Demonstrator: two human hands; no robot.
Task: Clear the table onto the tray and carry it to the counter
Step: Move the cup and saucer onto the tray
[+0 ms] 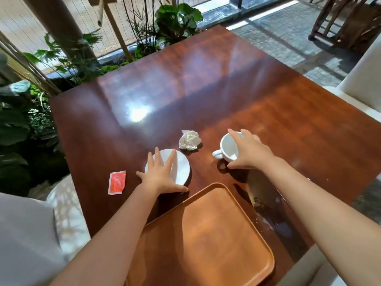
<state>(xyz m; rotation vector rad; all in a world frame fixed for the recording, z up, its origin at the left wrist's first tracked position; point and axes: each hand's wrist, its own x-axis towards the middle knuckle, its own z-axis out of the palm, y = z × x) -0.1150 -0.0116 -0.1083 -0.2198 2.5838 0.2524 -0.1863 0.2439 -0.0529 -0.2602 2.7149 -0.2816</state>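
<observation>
On the glossy reddish-brown wooden table (206,83), the person's right hand (250,155) spans the rim of a white ceramic cup (227,146), thumb on the near side and fingers over the far edge, gripping it from above while its handle points left; whether the cup is lifted or resting cannot be told. The left hand (162,174) lies spread and flat over a small white ceramic saucer (179,166), fingers splayed, not yet closed on it. Both pieces look hard, smooth and breakable, so a firm rim grip suits the cup, and the saucer probably needs fingertips worked under its edge, since it sits flush on a slick surface. A crumpled white paper napkin (189,140) between them and a flat red sachet (117,182) to the left are light and soft, easy to pinch. The empty orange-brown plastic tray (206,234) waits just beside the saucer, at the near edge.
</observation>
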